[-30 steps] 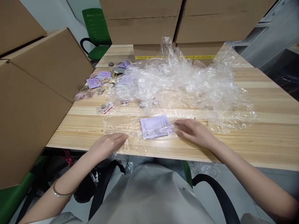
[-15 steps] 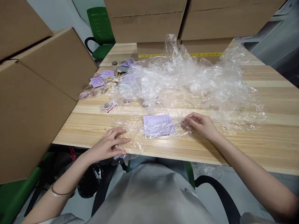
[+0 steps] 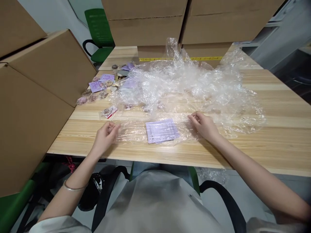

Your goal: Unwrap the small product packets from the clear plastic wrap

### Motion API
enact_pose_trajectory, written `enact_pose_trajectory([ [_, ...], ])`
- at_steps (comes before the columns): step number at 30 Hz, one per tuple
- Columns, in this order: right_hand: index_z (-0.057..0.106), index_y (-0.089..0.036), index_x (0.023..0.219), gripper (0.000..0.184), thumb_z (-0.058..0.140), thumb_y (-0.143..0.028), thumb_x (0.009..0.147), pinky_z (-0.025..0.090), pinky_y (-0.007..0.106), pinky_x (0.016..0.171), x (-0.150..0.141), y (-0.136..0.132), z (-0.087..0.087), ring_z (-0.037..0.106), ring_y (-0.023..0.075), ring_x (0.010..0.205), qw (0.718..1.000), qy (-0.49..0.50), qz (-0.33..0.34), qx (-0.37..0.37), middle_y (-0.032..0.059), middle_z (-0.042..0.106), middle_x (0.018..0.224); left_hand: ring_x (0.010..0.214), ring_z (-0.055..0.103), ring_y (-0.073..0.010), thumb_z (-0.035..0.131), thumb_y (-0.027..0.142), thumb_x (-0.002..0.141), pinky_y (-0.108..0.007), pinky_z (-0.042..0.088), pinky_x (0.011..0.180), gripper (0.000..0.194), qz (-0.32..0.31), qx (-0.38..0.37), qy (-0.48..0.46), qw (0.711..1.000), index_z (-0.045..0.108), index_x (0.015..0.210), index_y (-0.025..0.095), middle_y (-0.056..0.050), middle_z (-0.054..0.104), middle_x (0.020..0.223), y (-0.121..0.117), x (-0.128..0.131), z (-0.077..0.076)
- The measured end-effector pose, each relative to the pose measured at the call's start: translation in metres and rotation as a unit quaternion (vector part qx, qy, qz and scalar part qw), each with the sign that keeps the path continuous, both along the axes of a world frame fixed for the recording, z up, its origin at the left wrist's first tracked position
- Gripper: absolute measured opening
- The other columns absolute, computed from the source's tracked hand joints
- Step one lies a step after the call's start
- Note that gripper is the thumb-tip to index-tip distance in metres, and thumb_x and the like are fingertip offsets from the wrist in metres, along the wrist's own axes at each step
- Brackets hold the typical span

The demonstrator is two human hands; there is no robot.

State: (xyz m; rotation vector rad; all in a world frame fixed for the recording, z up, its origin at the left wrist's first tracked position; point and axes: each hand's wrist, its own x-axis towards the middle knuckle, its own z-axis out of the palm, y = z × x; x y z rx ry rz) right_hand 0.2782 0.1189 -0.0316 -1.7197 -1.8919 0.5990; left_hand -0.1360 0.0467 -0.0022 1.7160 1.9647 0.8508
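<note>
Clear plastic film (image 3: 132, 131) stretches across the front of the table between my two hands. My left hand (image 3: 105, 136) is closed, pinching the film's left end. On the right, my right hand (image 3: 203, 126) has its thumb and fingers pressed together on the film too. Purple printed packets (image 3: 162, 131), at least two overlapping, lie flat between the hands with film over them. Behind them a big crumpled heap of the same clear film (image 3: 184, 77) spreads over the table and partly covers a few small wrapped items.
Small wrapped pieces (image 3: 82, 100) and purple cards (image 3: 107, 78) are scattered at the table's left. A red-and-white packet (image 3: 110, 111) lies nearer. Large cardboard boxes (image 3: 41, 113) stand left and behind, with yellow tape (image 3: 206, 58) along the back. A green chair (image 3: 98, 32) is beyond.
My left hand has gone from spread fingers near the front edge to a pinch on the film, further up and left. The film now lies more stretched over the purple packets.
</note>
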Motion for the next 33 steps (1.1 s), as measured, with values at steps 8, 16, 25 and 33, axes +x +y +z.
enact_pose_trajectory([
  [8, 0.060, -0.011, 0.123, 0.045, 0.048, -0.043, 0.094, 0.051, 0.045, 0.076, -0.004, -0.013, 0.012, 0.066, 0.0340, 0.095, 0.961, -0.197, 0.075, 0.179, 0.0212, 0.067, 0.111, 0.126, 0.051, -0.0387, 0.058, 0.025, 0.088, -0.055, 0.046, 0.098, 0.058, 0.002, 0.239, 0.297, 0.924, 0.039, 0.142, 0.016, -0.023, 0.050, 0.133, -0.004, 0.015, 0.000],
  [16, 0.026, -0.018, 0.159, 0.080, 0.053, -0.021, 0.083, 0.033, 0.054, 0.117, -0.001, -0.027, 0.007, 0.027, 0.0307, 0.150, 0.914, -0.113, 0.388, 0.044, 0.0108, 0.028, 0.162, 0.152, 0.021, -0.0343, 0.057, 0.028, 0.087, -0.056, 0.023, 0.122, 0.077, -0.449, 0.016, 0.230, 0.863, 0.026, 0.156, 0.019, -0.015, 0.028, 0.163, 0.008, 0.065, 0.002],
  [25, 0.054, -0.027, 0.144, 0.047, 0.038, -0.023, 0.099, 0.042, 0.050, 0.113, 0.026, -0.035, 0.006, 0.049, 0.0255, 0.137, 0.954, -0.023, 0.296, -0.025, 0.0038, 0.052, 0.148, 0.141, 0.045, -0.0251, 0.045, 0.039, 0.100, -0.048, 0.035, 0.118, 0.037, -0.375, -0.067, 0.095, 0.920, 0.069, 0.125, 0.026, -0.004, 0.064, 0.138, 0.019, -0.007, 0.003],
  [33, 0.072, -0.021, 0.094, 0.032, 0.049, -0.043, 0.096, 0.057, 0.035, 0.076, 0.034, -0.063, 0.013, 0.072, 0.0229, 0.084, 0.981, 0.141, 0.110, -0.069, 0.0061, 0.075, 0.091, 0.118, 0.065, -0.0286, 0.054, 0.054, 0.093, -0.037, 0.051, 0.099, 0.041, -0.197, -0.056, -0.068, 0.977, 0.075, 0.098, 0.020, -0.009, 0.075, 0.114, -0.001, -0.020, -0.008],
])
